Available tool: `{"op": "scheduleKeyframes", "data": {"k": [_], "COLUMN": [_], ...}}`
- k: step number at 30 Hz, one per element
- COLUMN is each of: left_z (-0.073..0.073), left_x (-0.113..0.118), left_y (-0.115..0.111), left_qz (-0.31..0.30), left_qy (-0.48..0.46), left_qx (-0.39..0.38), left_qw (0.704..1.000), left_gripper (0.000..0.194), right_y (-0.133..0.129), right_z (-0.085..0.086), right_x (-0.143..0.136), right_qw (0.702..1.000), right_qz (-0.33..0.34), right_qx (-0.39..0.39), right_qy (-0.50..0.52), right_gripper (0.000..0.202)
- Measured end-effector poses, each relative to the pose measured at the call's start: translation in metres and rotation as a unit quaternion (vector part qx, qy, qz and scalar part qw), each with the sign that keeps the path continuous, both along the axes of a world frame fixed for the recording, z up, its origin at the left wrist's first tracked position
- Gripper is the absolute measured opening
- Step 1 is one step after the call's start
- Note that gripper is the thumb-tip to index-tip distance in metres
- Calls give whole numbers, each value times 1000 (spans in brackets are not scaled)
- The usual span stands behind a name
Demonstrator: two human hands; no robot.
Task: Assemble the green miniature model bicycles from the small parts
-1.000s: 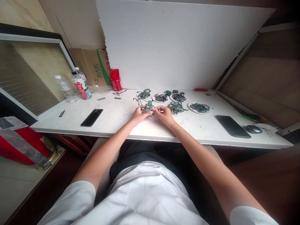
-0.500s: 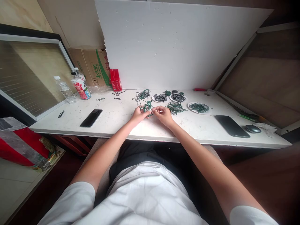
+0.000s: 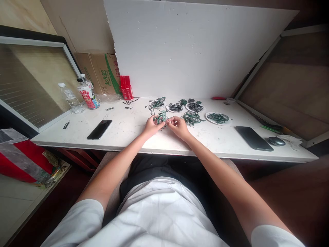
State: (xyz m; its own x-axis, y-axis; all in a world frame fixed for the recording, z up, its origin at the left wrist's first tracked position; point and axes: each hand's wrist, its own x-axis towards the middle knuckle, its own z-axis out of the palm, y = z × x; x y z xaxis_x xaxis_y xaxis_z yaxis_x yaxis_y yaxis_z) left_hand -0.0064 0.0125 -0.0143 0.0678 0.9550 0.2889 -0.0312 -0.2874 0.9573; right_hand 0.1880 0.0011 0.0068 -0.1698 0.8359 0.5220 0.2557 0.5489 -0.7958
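Pinching the toy bicycle [image 3: 163,115] over the table [image 3: 125,132], the left hand [image 3: 152,127] steadied it; the right hand [image 3: 180,127] pressed fingertips together at the wheel [image 3: 159,119], anything pinched unclear. Hard pushing risked bending it.

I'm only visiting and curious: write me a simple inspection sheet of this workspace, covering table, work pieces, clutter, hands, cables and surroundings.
Surface: white table, scuffed and marked.
Work pieces: small green bicycle in hand; loose green parts on the table; more parts on four white plates.
Clutter: phone and bottles at left, red box at the back, crumpled tissue at right.
Hands: left hand grips the bicycle; right hand has fingers pinched close beside its wheel, anything between them too small to tell.
Cables: nothing seen.
Surroundings: white board behind the table, cardboard box at back left.
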Motion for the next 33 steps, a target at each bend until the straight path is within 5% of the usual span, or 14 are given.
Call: {"op": "scheduleKeyframes", "data": {"k": [11, 16, 23, 27, 33], "left_z": [6, 9, 12, 11, 8], "left_x": [0, 2, -2, -5, -4], "left_y": [-6, -7, -1, 3, 5], "left_qz": [4, 3, 100, 146, 148], "left_qy": [10, -23, -54, -41, -28], "left_qx": [12, 2, 75, 83, 94], "left_qw": [1000, 1000, 991, 985, 984], "left_gripper": [56, 56, 47, 43, 40], "right_y": [0, -3, -2, -1, 3], "right_z": [-2, 2, -4, -14, -21], "right_x": [-1, 0, -1, -1, -1], "right_qw": [999, 995, 983, 958, 938], "right_qz": [-4, -61, -71, 6, 7], "right_qx": [34, 78, 115, 125, 102], "right_qy": [-21, -16, -126, -258, -332], "right_gripper": [31, 28, 13, 37, 56]}}
